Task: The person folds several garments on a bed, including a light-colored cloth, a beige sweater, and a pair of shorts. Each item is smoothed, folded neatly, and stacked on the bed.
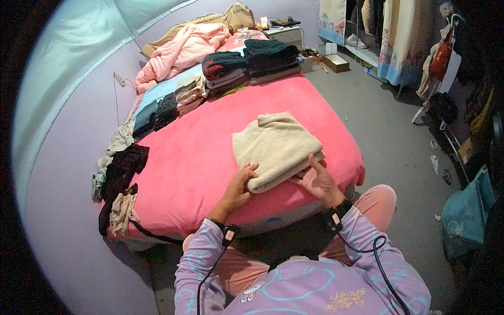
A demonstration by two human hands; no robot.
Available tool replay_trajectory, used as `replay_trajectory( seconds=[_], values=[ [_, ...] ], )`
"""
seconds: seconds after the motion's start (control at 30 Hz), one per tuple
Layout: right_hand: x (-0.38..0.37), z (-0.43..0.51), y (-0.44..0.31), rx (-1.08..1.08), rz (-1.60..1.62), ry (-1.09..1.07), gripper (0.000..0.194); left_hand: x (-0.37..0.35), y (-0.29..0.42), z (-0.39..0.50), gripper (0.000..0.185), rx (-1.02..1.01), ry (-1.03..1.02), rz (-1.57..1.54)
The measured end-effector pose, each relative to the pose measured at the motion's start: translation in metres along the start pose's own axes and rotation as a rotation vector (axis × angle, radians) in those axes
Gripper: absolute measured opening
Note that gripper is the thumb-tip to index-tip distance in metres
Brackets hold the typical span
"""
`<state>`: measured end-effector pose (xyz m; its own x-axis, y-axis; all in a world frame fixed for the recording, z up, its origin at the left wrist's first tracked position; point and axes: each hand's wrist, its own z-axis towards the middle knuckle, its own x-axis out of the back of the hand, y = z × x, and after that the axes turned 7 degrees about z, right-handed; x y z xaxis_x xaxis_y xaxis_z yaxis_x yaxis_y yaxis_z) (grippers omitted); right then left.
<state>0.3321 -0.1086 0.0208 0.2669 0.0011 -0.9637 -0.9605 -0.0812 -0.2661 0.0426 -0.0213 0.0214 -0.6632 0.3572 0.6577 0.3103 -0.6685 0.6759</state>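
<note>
A folded beige knit sweater (277,145) lies on the pink blanket (189,157) that covers the bed. Its ribbed edge points to the left and a ribbed cuff shows at the top. My left hand (239,185) is at the sweater's near left corner, fingers on the fabric, thumb by the folded edge. My right hand (318,179) is at the near right edge, palm turned up, thumb against the fold and some fingertips hidden under the fabric. Whether either hand grips the cloth is unclear.
Folded dark clothes (271,51), another dark stack (224,67) and folded light clothes (189,92) line the far side, near a pink quilt (185,47). Crumpled dark clothing (125,165) and a beige cloth (123,212) lie at the left edge. A teal bag (464,216) stands on the floor at right.
</note>
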Motion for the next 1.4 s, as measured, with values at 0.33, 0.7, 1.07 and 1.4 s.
replay_trajectory(
  seconds=[0.33,0.7,1.07,1.4],
  values=[
    [0.011,0.021,-0.015,0.110,-0.038,0.181,0.051,-0.005,0.014,0.000,0.057,0.014,0.145,-0.067],
    [0.000,0.046,-0.032,0.102,0.093,0.076,0.058,-0.038,0.058,-0.026,0.054,0.471,0.452,-1.060],
    [-0.022,0.016,0.014,-0.029,-0.014,0.062,0.078,-0.041,0.071,0.012,0.068,0.583,0.358,-0.970],
    [-0.104,0.003,-0.010,-0.138,-0.410,-0.114,0.044,0.017,0.092,-0.001,0.056,0.286,0.273,-0.990]
  ],
)
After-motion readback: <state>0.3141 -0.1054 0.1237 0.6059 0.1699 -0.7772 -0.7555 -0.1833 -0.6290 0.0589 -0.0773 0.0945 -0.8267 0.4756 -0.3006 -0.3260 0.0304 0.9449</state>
